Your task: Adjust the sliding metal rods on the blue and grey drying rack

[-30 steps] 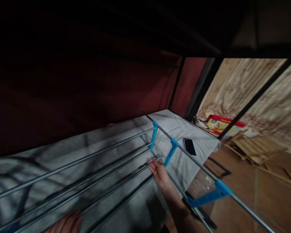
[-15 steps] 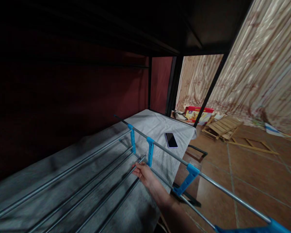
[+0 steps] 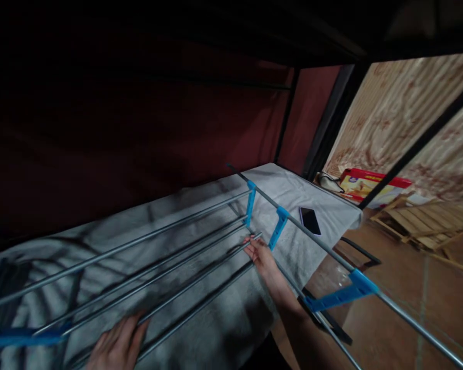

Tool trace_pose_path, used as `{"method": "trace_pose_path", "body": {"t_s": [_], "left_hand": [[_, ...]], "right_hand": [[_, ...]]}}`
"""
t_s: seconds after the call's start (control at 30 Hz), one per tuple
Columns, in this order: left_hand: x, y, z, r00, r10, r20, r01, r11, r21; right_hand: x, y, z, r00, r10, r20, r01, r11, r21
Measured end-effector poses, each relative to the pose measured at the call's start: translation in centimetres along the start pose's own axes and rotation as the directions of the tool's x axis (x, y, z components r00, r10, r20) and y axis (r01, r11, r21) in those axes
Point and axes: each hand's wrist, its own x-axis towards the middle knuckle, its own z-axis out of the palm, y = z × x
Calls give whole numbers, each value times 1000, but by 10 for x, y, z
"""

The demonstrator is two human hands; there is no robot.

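A rack of grey metal tubes [image 3: 165, 232] with blue plastic brackets [image 3: 250, 205] stretches across the bed. My right hand [image 3: 260, 253] pinches the far end of one loose-ended metal tube [image 3: 206, 274], just beside the blue bracket [image 3: 279, 226]. At the bottom left, my left hand [image 3: 118, 343] curls over the near part of that same tube; its fingertips are partly hidden and slightly blurred. Another tube [image 3: 216, 294] runs parallel, closer to me. At the lower left a further blue bracket [image 3: 27, 336] joins the tube ends.
A grey sheet [image 3: 281, 180] covers the bed, and a phone [image 3: 310, 221] lies on it beyond the rack. Dark posts [image 3: 289, 115] rise at the bed's end. On the tiled floor are a red and yellow box [image 3: 364, 184] and a folded wooden piece [image 3: 428, 218].
My left hand has come into view at the bottom left, on the tube. My view has turned left, so the scene sits further right. My right hand still pinches the tube's end.
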Motion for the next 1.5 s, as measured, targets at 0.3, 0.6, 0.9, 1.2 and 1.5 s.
{"method": "trace_pose_path", "body": {"t_s": [0.3,0.6,0.9,1.2,1.5], "left_hand": [[3,8,-3,994,-106,33,108,992,-63],[-3,12,2,950,-292,114,310,928,-206],[1,16,-2,947,-288,144,313,928,-201],[4,20,-5,931,-344,125,362,913,-187],[4,29,-5,821,-571,-2,571,820,-29]], "right_hand": [[8,6,-16,997,76,27,-70,980,-185],[-2,21,-9,964,227,138,-194,957,-215],[-32,61,19,888,374,266,-298,911,-286],[-35,70,18,927,315,205,-269,937,-223],[-26,73,14,966,248,68,-235,959,-157]]}}
